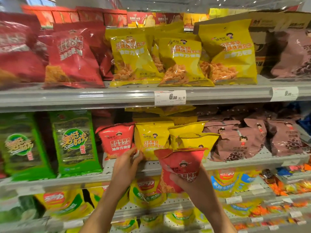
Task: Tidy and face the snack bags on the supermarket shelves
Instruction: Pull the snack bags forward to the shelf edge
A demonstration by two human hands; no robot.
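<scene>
Snack bag in red point(180, 169), held off the shelf in front of the middle shelf point(235, 163), roughly level with its front edge. The right hand point(191, 184) grips it from below, fingers and thumb curled round its lower part, so the bag stands upright with its printed front toward the camera. The left hand point(125, 163) reaches to the shelf just beside it, fingers bent at the lower edges of a matching red bag on the shelf point(116, 140) and a yellow bag point(152, 140); whether they pinch anything cannot be told.

Judging by the colours, the held bag belongs with the red one at left, not among the yellow ones it hangs before. That placing seems to be the step in hand, not yet done.

Further right on this shelf, more yellow bags point(195, 138) lean and overlap, and brown bags point(244, 138) lie slumped in a heap. These look untidied. On the shelf above point(84, 96), big red bags point(72, 56) and yellow bags point(181, 59) face forward but tilt against each other. Green packets point(74, 143) at far left stand fairly straight. Much facing appears left.
</scene>
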